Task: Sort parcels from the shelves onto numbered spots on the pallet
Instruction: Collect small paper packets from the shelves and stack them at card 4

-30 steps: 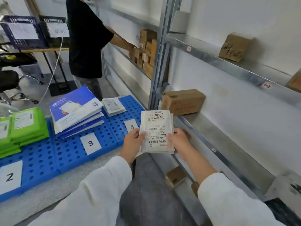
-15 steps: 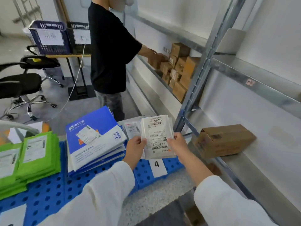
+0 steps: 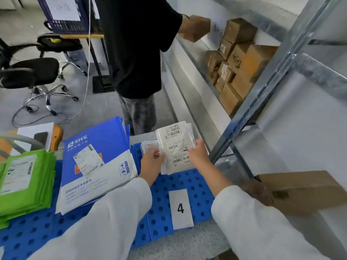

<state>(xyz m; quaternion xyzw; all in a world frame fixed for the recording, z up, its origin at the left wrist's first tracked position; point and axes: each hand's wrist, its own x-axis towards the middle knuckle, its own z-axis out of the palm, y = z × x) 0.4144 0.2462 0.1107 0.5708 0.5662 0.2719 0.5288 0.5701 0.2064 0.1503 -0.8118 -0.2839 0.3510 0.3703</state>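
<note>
I hold a thin white parcel point(image 3: 175, 149) with a printed label between both hands, above the far end of the blue pallet point(image 3: 199, 186). My left hand point(image 3: 151, 162) pinches its left edge and my right hand point(image 3: 199, 154) grips its right edge. Below it, a card marked 4 point(image 3: 181, 209) lies on the pallet. Another small white parcel point(image 3: 149, 146) lies on that spot behind my left hand. A stack of blue-and-white mailers point(image 3: 97, 162) fills the spot to the left, and green mailers point(image 3: 24, 181) lie further left.
A person in a black shirt point(image 3: 137, 44) stands beyond the pallet, hand on a box at the shelf. The metal shelf upright point(image 3: 262, 87) rises at right, with stacked brown boxes point(image 3: 236, 62) behind it and one brown box point(image 3: 304, 190) near my right arm. Office chair point(image 3: 33, 72) at left.
I have turned from the shelf toward the pallet and carried the white parcel over the spot marked 4, both hands keeping their hold.
</note>
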